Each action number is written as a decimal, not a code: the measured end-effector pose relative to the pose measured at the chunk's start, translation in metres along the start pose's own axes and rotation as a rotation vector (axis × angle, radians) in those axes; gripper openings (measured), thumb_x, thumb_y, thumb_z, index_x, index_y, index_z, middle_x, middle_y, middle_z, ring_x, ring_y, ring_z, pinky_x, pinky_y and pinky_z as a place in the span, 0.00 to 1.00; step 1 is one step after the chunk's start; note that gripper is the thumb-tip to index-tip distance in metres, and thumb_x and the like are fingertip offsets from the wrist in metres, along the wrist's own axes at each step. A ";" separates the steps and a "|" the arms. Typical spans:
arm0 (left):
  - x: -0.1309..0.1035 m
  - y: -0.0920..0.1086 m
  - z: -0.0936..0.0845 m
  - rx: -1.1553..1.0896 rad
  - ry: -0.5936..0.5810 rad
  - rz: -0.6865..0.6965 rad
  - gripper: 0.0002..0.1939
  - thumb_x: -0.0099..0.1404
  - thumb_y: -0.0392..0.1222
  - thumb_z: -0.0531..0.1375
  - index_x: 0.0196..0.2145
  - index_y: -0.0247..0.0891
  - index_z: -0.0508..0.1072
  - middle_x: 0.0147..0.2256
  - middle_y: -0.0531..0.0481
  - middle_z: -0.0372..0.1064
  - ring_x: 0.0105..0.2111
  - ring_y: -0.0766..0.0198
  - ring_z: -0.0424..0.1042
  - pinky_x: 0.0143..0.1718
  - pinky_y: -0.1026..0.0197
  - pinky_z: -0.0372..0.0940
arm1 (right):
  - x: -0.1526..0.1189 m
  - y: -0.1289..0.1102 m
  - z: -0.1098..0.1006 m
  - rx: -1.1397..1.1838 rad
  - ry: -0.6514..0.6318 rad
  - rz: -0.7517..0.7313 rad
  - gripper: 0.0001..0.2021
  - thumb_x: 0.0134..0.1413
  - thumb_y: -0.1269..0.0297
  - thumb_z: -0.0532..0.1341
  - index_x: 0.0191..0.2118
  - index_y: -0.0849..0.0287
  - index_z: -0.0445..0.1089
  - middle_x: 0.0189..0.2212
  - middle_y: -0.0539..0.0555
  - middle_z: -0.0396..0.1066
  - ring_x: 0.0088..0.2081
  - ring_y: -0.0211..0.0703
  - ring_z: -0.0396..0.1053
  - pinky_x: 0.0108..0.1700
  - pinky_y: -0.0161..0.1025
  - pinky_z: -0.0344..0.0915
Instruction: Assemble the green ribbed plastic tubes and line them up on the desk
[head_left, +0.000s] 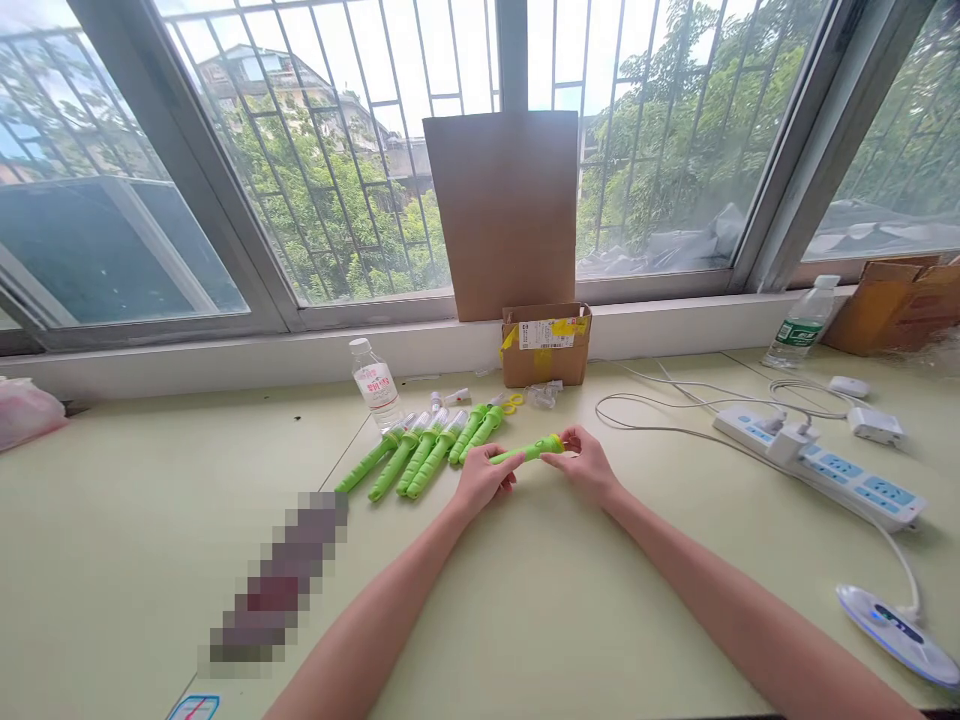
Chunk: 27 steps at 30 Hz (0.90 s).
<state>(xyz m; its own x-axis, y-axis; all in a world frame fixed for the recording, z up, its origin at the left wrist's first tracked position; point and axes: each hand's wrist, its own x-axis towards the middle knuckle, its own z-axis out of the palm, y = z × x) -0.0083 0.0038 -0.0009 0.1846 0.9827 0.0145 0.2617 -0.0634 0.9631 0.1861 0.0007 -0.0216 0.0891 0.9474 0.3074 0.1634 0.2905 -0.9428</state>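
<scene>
Two clear plastic water bottles stand on the table. The nearer one wears a white label with pinkish-red characters, too small for me to read surely; the farther one has a green label with white lettering, likewise unreadable from here. On the one small brown cardboard box, by the wall, sits a white printed label with a barcode (its lines are too fine to make out), beside yellow tape.

I hold one slim bright-green plastic tube above the table, in front of me. My left hand is curled closed around its lower part, thumb along the top. My right hand has thumb and fingertips drawn together on the yellow-rimmed end; whether a small piece sits between them I cannot tell.

Just left of my hands lie six more green tubes, several tipped with clear plastic. Behind them I count two small yellow plastic rings. To my right is one long white power strip with blue socket panels.
</scene>
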 end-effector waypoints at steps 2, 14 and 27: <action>0.001 -0.001 -0.001 -0.012 -0.010 -0.012 0.20 0.52 0.57 0.62 0.26 0.35 0.68 0.18 0.52 0.67 0.15 0.70 0.63 0.14 0.68 0.57 | 0.000 0.001 0.000 -0.021 -0.032 -0.018 0.22 0.34 0.50 0.70 0.31 0.56 0.60 0.34 0.54 0.71 0.40 0.49 0.71 0.34 0.40 0.69; 0.003 0.000 -0.001 -0.064 0.006 -0.010 0.22 0.51 0.58 0.63 0.33 0.36 0.69 0.20 0.53 0.68 0.16 0.70 0.64 0.14 0.69 0.57 | -0.001 0.004 0.002 -0.016 0.043 -0.069 0.21 0.36 0.48 0.69 0.29 0.56 0.60 0.32 0.54 0.70 0.40 0.49 0.70 0.36 0.43 0.71; 0.004 0.000 0.002 -0.079 0.091 -0.020 0.24 0.48 0.59 0.64 0.34 0.36 0.72 0.23 0.52 0.67 0.18 0.70 0.64 0.13 0.69 0.56 | -0.002 0.002 0.004 -0.009 0.084 -0.086 0.21 0.36 0.48 0.68 0.27 0.56 0.60 0.33 0.54 0.72 0.38 0.49 0.72 0.36 0.43 0.71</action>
<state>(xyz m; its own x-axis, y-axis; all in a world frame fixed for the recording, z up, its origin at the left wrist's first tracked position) -0.0059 0.0069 -0.0010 0.0924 0.9956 0.0158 0.1884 -0.0331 0.9815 0.1828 0.0003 -0.0245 0.1559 0.9045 0.3969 0.1828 0.3685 -0.9115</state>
